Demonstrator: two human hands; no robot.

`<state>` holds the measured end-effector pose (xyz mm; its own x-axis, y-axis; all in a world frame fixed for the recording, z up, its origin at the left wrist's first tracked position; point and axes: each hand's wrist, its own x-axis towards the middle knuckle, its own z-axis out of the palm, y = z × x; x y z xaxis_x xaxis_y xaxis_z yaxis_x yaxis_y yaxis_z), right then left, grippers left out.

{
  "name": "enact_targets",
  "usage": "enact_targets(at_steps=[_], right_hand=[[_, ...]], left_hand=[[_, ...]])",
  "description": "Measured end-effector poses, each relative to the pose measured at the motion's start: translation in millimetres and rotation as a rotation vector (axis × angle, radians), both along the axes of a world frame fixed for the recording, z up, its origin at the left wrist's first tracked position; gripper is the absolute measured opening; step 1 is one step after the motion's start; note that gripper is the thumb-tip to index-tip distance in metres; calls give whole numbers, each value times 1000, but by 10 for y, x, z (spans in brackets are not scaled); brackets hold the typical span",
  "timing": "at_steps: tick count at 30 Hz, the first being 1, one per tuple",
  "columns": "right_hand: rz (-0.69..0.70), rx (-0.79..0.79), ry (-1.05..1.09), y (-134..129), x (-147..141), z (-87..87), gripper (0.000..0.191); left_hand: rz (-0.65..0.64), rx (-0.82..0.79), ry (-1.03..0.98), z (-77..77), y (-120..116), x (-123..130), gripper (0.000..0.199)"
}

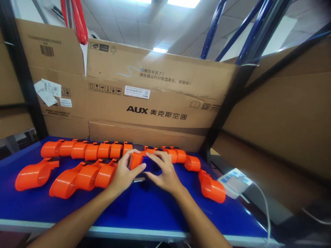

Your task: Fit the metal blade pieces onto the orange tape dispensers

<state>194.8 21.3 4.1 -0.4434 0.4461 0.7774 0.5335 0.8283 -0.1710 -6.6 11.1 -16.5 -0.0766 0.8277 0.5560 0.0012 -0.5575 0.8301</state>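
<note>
My left hand [126, 172] is closed around an orange plastic piece [136, 160], which looks like the cup-shaped pieces on the table. My right hand [165, 170] is close beside it, thumb and fingers spread apart. Its fingertips are near the held piece's right end; whether they touch it I cannot tell. Just below the hands is a small dark item with a pale edge [139, 179], partly hidden. Behind them runs a row of orange cup-shaped pieces [79, 150] with dark parts at their tops.
More orange pieces lie front left [89, 175] and at the right [213, 187] on the blue table [157, 213]. A white-and-blue box [235, 182] with a white cable sits at the right edge. A printed cardboard panel [155, 93] stands behind, between dark posts.
</note>
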Motion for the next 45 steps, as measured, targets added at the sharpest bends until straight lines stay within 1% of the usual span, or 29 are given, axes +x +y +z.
enact_targets(at_steps=[4,10,18,21,24,26,28,31,32,34,36,38,39,41,43,45], right_hand=[[10,21,-21,7,-5,-16,64],[11,45,-26,2,-9,-19,63],[21,44,-32,-2,-10,-29,64],[15,22,-28,-6,-17,-35,65],[1,-16,0,-26,-26,-14,67],[19,-70,44,-42,-27,16,69],[72,-170,105,-51,-26,40,67],[152,-413,235,-44,-31,36,42],[165,-511,286,-39,-37,24,43],[179,-703,378,-32,-53,1,55],[205,-869,440,-36,-73,-6,61],[235,-981,466,-52,-93,11,65],[240,-1005,466,-61,-99,24,65],[233,-978,444,-74,-96,51,65],[221,-874,397,-79,-66,75,64],[237,-760,307,-82,-3,105,66]], left_hand=[[23,32,21,5,-31,2,43],[49,56,-1,46,-89,24,41],[74,60,-17,47,-95,22,38],[71,43,-15,41,-85,24,41],[21,22,-8,45,-83,21,47],[-36,32,-5,47,-82,15,52],[-94,51,-35,38,-72,11,56],[-241,31,-167,2,-46,23,56],[-298,4,-219,-10,-40,33,58],[-380,-64,-290,-26,-38,54,60],[-407,-121,-299,-22,-51,73,61],[-403,-143,-275,-1,-69,83,58],[-389,-142,-269,12,-76,85,55],[-327,-135,-289,36,-77,86,52],[-244,-139,-328,52,-63,81,50],[-161,-155,-370,59,-40,74,51]])
